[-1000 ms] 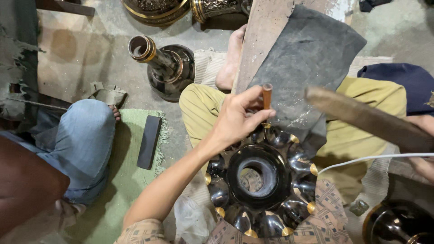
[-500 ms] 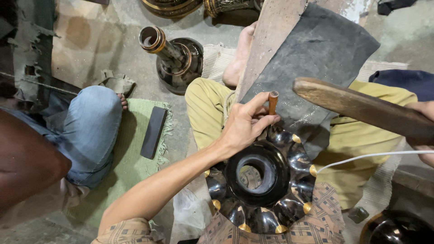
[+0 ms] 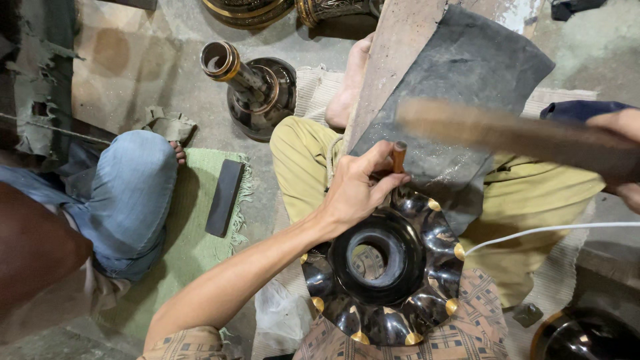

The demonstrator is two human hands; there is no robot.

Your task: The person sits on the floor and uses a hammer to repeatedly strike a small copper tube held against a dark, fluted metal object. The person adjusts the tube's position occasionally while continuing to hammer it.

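Observation:
My left hand [image 3: 357, 190] grips a small brown chisel [image 3: 399, 157], its tip set on the rim of a black fluted metal bowl [image 3: 387, 267] with gold spots that rests on my lap. My right hand [image 3: 623, 150], at the right edge, holds a long wooden mallet [image 3: 507, 133], blurred and raised just above and right of the chisel's top. Under the bowl's far edge, a grey pad [image 3: 467, 87] covers a slanted wooden plank [image 3: 390, 60].
Another person in blue jeans [image 3: 127, 193] sits at the left on a green mat [image 3: 193, 247] with a dark flat block [image 3: 225, 197]. A black and gold vase [image 3: 250, 83] lies on the floor behind. A white cable [image 3: 547, 230] crosses my right leg.
The mallet has swung leftward toward the chisel's top and is now blurred. My left hand and the chisel keep their place on the bowl's rim.

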